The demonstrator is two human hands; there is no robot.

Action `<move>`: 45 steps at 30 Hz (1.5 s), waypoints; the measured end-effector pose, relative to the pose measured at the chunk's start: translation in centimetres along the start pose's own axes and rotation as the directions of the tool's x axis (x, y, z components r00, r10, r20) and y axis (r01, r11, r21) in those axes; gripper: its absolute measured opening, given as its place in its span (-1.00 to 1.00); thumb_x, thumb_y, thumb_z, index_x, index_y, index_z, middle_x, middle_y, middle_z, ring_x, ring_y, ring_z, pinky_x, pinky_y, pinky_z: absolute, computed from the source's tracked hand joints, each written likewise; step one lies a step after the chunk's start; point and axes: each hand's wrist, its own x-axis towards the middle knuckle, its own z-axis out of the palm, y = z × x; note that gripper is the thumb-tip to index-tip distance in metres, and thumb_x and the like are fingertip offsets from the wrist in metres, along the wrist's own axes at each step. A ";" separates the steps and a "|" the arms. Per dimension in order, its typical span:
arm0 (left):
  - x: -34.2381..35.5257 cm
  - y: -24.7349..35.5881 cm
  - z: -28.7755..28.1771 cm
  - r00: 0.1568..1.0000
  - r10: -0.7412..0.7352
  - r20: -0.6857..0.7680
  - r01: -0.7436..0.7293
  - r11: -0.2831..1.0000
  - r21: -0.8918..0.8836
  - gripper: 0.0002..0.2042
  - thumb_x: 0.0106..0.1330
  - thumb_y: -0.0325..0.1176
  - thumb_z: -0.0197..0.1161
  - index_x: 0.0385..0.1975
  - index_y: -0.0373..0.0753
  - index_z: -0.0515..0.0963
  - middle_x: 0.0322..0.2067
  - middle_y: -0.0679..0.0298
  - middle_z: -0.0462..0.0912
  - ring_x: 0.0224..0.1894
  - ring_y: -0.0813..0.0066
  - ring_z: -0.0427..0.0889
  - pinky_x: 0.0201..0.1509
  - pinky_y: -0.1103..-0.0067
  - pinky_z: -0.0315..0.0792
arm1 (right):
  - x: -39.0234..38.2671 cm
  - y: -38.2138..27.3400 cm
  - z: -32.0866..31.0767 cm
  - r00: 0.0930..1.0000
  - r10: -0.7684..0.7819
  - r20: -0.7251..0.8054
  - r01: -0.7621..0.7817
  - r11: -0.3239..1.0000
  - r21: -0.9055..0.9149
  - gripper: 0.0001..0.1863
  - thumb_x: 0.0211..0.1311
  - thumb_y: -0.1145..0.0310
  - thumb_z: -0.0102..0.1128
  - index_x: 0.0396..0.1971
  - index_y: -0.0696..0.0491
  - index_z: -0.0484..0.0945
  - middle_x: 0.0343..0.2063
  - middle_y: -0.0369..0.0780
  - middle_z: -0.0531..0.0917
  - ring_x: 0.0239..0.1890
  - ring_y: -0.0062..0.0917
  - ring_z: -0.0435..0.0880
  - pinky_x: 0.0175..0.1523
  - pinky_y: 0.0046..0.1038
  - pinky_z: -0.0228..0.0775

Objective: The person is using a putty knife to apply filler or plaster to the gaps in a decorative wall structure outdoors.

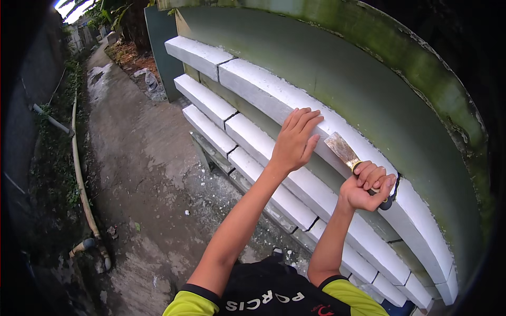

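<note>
Your right hand [369, 185], right of the frame's centre, was closed around the handle of a scraper [343, 151], its stained blade angled toward the upper left. The blade tip lay over the front edge of the top slab [263, 87], though you could not tell whether it touched. Your left hand [296, 142], near the centre, was open and held no tool, its fingers together and laid over the edge of that same slab, just left of the blade. White lower slabs [247, 129] ran in curved rows from the left of centre to the lower right, with dark joints between them. Behind them the green wall [327, 68] bent across the upper right. A concrete path [142, 158] filled the left, where a pale pipe [79, 174] ran along its edge.
</note>
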 end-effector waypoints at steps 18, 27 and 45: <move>3.3 -18.0 -7.6 0.985 -0.025 -0.173 0.072 0.959 0.275 -0.56 0.42 -0.13 -0.09 0.23 -0.09 0.46 0.41 0.12 0.19 0.46 0.09 0.11 0.47 0.23 -0.02 | 0.1 1.9 1.0 0.973 -0.144 -0.180 0.157 0.986 0.059 -0.67 0.47 0.34 -0.17 -0.56 -0.08 0.06 -0.82 -0.40 0.13 -0.83 -0.71 0.00 -0.68 -0.63 -0.05; 4.1 -23.2 -5.3 0.939 0.137 -0.314 -0.060 0.968 0.245 -0.47 0.48 0.00 -0.27 -0.20 -0.27 0.60 -0.09 0.14 0.66 0.08 0.13 0.53 0.31 0.23 0.16 | -2.1 3.9 4.2 0.972 -0.222 0.077 0.215 0.973 0.084 -0.73 0.49 0.33 -0.20 -0.48 0.04 0.10 -0.80 -0.31 0.20 -0.87 -0.62 0.10 -0.72 -0.56 0.02; 3.8 -22.5 -5.4 0.946 0.073 -0.314 -0.027 0.989 0.148 -0.57 0.44 -0.08 -0.15 -0.17 -0.27 0.61 -0.08 0.15 0.64 0.10 0.12 0.50 0.35 0.18 0.12 | -1.4 5.6 6.5 0.981 -0.060 -0.183 0.028 0.985 -0.170 -0.66 0.49 0.22 -0.17 -0.51 -0.07 0.04 -0.80 -0.39 0.07 -0.84 -0.69 -0.09 -0.70 -0.62 -0.16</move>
